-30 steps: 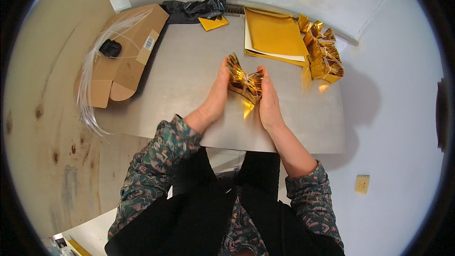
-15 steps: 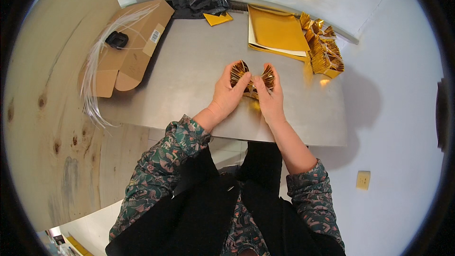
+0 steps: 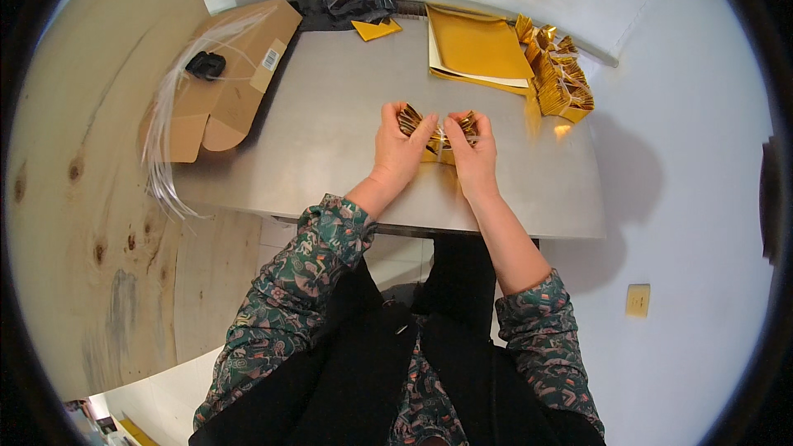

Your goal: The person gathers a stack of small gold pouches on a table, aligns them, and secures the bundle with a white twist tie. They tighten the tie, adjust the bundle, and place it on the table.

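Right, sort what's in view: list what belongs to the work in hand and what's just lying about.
Likely part of the work:
- pleated gold bundle, between left hand and right hand
- similar gold bundles, off to the right
- gold sheets
- white strands

Apparently just lying about:
- cardboard box, under the strands
- black object on it
- black plastic
- small gold piece, though possibly material

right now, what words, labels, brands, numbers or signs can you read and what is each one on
No text can be read.
Barcode label on the cardboard box: too small to read.
Pleated gold foil bundle in the left hand and right hand: no lettering visible.
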Action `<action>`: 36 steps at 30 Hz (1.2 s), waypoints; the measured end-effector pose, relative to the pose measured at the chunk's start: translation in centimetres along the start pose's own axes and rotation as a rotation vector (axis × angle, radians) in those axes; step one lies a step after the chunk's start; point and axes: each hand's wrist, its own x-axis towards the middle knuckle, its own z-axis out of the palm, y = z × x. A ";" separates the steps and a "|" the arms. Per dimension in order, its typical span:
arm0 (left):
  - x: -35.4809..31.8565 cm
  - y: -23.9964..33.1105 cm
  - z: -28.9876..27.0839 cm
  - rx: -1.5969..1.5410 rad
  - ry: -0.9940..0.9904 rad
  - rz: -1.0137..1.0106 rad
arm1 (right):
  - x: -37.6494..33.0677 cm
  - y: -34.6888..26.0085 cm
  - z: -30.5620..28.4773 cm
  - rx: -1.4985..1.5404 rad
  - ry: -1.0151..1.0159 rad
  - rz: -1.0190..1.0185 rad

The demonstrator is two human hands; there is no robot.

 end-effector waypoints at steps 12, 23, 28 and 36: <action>-3.5 0.8 -1.0 0.163 -0.100 -0.020 | -3.5 1.4 -1.5 -0.148 -0.010 -0.044; -4.7 1.7 -6.2 -0.051 -0.564 -0.006 | -5.9 -1.4 -2.6 -0.066 -0.197 0.050; -3.4 -0.1 -6.6 -0.069 -0.588 0.003 | -5.7 -1.4 -5.4 -0.137 -0.478 0.011; -1.2 -3.8 -5.9 -0.037 -0.639 0.013 | -3.2 3.4 -6.4 -0.244 -0.494 0.022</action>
